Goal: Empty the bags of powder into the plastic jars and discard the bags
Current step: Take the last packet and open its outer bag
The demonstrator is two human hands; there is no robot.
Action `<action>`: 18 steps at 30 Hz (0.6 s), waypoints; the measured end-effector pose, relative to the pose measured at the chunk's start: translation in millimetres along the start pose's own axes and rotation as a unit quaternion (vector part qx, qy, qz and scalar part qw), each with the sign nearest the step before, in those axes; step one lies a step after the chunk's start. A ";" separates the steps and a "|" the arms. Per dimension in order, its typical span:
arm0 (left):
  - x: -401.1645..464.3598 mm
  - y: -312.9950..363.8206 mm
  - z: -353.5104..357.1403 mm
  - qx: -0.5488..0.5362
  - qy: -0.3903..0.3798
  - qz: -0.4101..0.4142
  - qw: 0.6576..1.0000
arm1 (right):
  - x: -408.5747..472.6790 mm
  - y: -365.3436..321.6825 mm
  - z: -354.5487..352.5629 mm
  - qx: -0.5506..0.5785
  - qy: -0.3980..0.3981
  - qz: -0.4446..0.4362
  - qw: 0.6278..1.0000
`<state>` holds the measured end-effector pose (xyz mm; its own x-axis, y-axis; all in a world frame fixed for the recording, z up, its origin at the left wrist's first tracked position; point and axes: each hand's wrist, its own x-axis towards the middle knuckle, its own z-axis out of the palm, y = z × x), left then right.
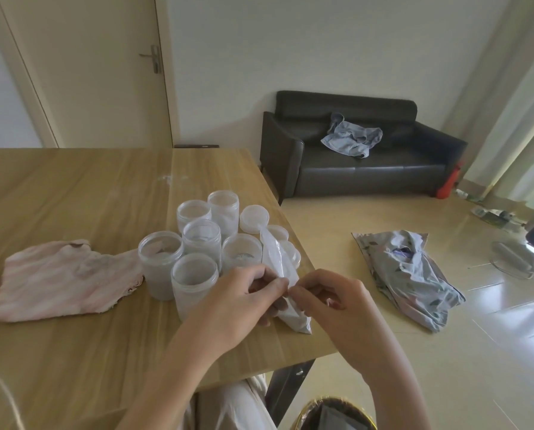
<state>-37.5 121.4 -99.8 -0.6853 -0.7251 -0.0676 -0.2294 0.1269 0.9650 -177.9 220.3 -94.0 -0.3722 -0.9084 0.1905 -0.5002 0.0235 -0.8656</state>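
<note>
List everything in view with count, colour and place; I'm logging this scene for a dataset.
Plastic jars: six, clear, open, clustered on the table.
Lids: at least three, white, right of the jars.
Bag of powder: one, white, held over the table's right edge.
Cloth: one, pink striped, table left.
Table: one, light wood.
Sofa: one, black, by the far wall.
Garment: one, grey-blue, on the sofa.
Crumpled bag: one, grey patterned, on the floor.
Door: one, cream, shut.
Bin: one, lined, below the table.
Left hand, right hand: both pinching the bag.
</note>
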 end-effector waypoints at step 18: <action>1.0 -2.3 6.9 -0.005 -0.017 0.067 0.998 | -6.7 -2.2 -2.6 -0.016 0.011 -0.017 1.000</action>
<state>-42.4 125.0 -103.8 -0.7328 -0.6782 0.0545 -0.1274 0.2154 0.9682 -176.4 227.4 -92.2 -0.3716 -0.8992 0.2309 -0.5381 0.0060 -0.8429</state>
